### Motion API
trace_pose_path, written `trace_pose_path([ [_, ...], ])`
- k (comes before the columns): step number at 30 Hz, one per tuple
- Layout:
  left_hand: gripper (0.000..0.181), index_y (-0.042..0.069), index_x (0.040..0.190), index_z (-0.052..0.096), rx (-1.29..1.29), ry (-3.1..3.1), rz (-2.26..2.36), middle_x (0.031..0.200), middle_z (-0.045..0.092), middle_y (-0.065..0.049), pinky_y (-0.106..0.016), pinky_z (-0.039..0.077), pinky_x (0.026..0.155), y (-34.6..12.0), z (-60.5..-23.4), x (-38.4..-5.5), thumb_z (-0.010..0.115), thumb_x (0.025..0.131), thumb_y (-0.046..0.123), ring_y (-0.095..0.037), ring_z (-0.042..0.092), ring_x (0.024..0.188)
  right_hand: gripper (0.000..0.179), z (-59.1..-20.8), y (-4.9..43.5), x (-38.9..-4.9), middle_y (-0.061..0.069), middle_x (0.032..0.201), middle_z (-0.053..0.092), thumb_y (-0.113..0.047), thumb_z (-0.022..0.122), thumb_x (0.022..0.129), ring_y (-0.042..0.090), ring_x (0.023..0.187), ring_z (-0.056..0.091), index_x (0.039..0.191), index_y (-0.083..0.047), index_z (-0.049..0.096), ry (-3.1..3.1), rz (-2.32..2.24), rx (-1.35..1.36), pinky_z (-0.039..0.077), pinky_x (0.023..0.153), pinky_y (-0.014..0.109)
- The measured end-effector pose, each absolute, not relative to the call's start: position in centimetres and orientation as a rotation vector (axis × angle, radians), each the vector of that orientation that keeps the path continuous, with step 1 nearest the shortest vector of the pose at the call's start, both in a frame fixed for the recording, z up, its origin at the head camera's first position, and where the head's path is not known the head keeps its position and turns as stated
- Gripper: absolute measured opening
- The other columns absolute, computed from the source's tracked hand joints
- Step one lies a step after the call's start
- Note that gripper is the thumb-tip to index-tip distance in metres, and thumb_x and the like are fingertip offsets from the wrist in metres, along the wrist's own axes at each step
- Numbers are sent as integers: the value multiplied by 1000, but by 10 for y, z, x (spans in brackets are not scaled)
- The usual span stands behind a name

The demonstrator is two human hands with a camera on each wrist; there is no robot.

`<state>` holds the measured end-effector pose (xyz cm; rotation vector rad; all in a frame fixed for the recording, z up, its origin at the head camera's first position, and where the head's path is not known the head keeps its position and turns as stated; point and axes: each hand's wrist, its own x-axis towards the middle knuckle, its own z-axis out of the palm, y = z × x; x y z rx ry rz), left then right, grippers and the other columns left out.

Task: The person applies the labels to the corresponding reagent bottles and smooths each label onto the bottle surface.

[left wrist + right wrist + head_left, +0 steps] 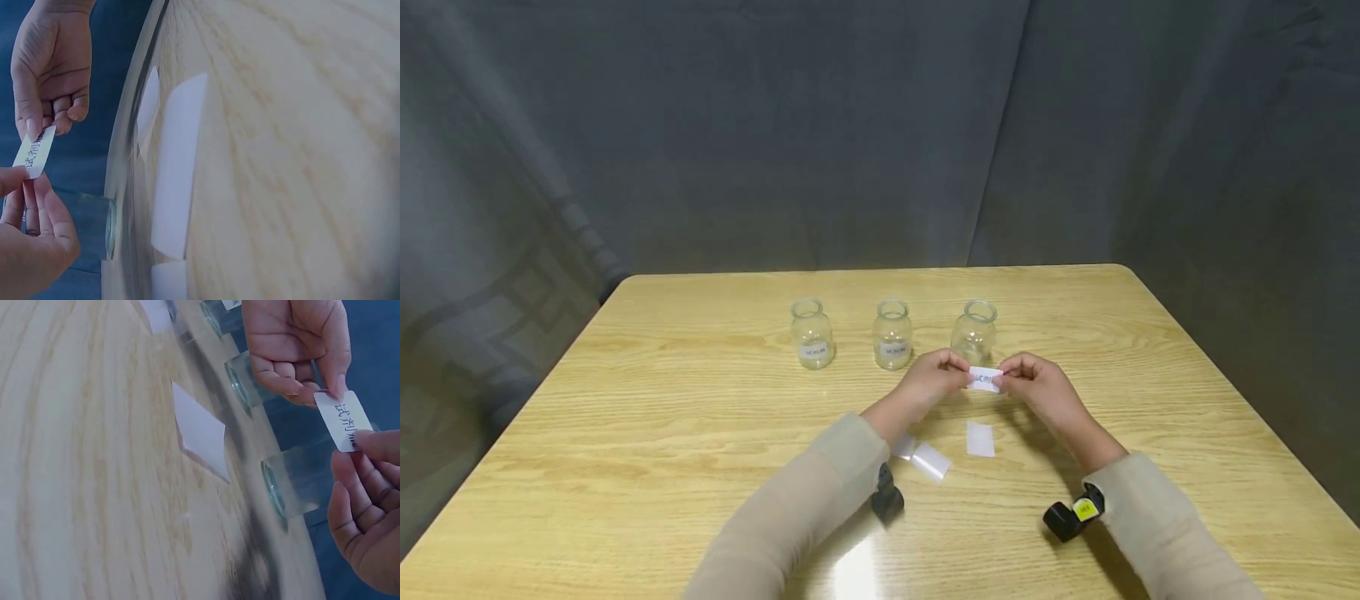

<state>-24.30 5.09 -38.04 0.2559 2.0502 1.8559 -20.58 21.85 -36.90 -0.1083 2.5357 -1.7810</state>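
Both hands hold a small white label [984,379] with handwritten characters, raised above the table in front of the right glass jar [974,332]. My left hand [928,383] pinches its left end between thumb and fingers, while my right hand [1047,393] pinches the right end. In the right wrist view the label [344,422] faces the camera, with the thumbtips covering part of the writing. The left jar [812,332] and the middle jar [892,332] each carry a similar label low on the front. The hands partly hide the right jar's lower front.
On the wooden table [662,433], white paper pieces lie below the hands: one right piece [980,439], one glossy middle piece [931,461], and another partly behind the left sleeve [850,454]. A dark curtain [820,142] hangs behind the table.
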Motion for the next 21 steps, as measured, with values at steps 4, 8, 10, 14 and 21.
trace_pose_path([
  [4, 8, 0, 86, 57, 232, 2101, 1867, 74, 56, -5, -32, 48, 67, 54, -381, -247, 59, 78, 1, -23, 55, 74, 20, -373, 218, -212, 3, 76, 54, -7, 57, 82, 13, 68, 50, 93, 8, 51, 2557, -1786, -99, 45, 61, 27],
  [8, 6, 0, 83, 58, 170, 2191, 1866, 71, 55, -4, -26, 48, 59, 57, -381, -251, 59, 77, 0, -21, 55, 68, 20, -378, 216, -221, 3, 74, 54, -7, 57, 82, 12, 68, 52, 92, 9, 51, 2586, -1798, -69, 46, 61, 27],
  [10, 5, 1, 82, 58, 140, 2240, 1858, 70, 55, -4, -22, 46, 54, 59, -381, -253, 60, 76, 0, -18, 53, 64, 20, -380, 215, -225, 2, 73, 54, -7, 57, 82, 13, 68, 53, 92, 9, 52, 2604, -1800, -46, 46, 61, 27],
  [14, 5, 1, 79, 59, 116, 2311, 1831, 68, 55, -3, -19, 43, 50, 61, -382, -257, 61, 75, 0, -12, 50, 59, 18, -383, 214, -230, 1, 69, 54, -5, 57, 81, 16, 67, 54, 90, 9, 52, 2637, -1796, 2, 46, 58, 26],
  [21, 6, 3, 76, 59, 114, 2460, 1725, 68, 54, 0, -17, 42, 52, 66, -381, -263, 64, 74, 3, -10, 48, 61, 17, -384, 212, -240, 5, 74, 53, -10, 59, 81, 11, 65, 47, 86, 5, 53, 2701, -1765, 97, 43, 56, 26],
])
